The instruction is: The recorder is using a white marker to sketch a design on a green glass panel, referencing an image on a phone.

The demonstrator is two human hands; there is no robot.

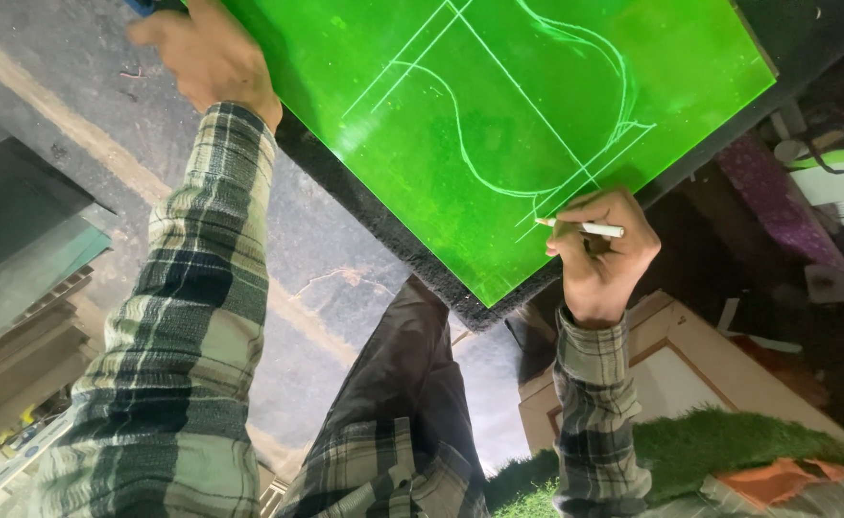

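A bright green sheet [499, 105] lies on a dark table, with white curved and straight lines drawn on it. My right hand [602, 251] holds a white marker [585, 227] with its tip at the sheet's near right edge, where several lines meet. My left hand [211, 58] rests at the sheet's far left edge, gripping or pressing it; a blue thing [142, 6] shows just beyond the fingers. Both arms wear a green and black plaid shirt.
The dark table edge [412, 254] runs under the sheet. Grey concrete floor [105, 144] lies to the left, panes of glass [19, 240] at far left. A wooden framed board [690, 364] and green turf [729, 441] lie at lower right, clutter and a white-green machine [839, 177] at right.
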